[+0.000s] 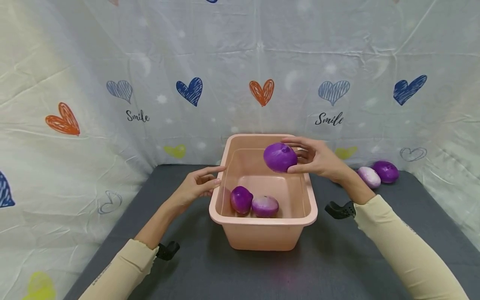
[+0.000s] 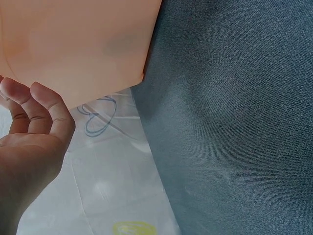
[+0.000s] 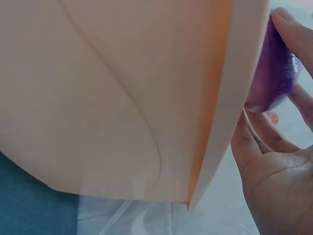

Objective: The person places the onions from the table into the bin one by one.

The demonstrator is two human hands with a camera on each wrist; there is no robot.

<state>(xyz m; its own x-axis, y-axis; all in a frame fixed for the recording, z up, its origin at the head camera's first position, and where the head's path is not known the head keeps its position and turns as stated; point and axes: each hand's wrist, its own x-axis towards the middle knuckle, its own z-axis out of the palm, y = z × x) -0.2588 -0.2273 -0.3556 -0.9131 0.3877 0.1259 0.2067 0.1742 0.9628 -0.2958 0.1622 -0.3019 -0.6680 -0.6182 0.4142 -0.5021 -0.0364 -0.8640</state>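
My right hand (image 1: 313,158) holds a purple onion (image 1: 280,157) between thumb and fingers, over the far right part of a pink plastic tub (image 1: 262,221). In the right wrist view, the tub's rim partly hides the held onion (image 3: 276,73). Inside the tub, near its front left, lie a dark purple onion (image 1: 241,199) and a paler, whitish-purple onion (image 1: 265,206), side by side. My left hand (image 1: 195,185) is at the tub's left rim, its fingertips right at the edge. Those fingers (image 2: 51,110) bend loosely beside the tub's outer wall in the left wrist view.
To the right of the tub, a white-purple onion (image 1: 369,178) and a dark purple onion (image 1: 386,172) sit at the back of the dark grey table (image 1: 180,271). A white curtain (image 1: 225,50) printed with hearts hangs right behind the table and along both sides.
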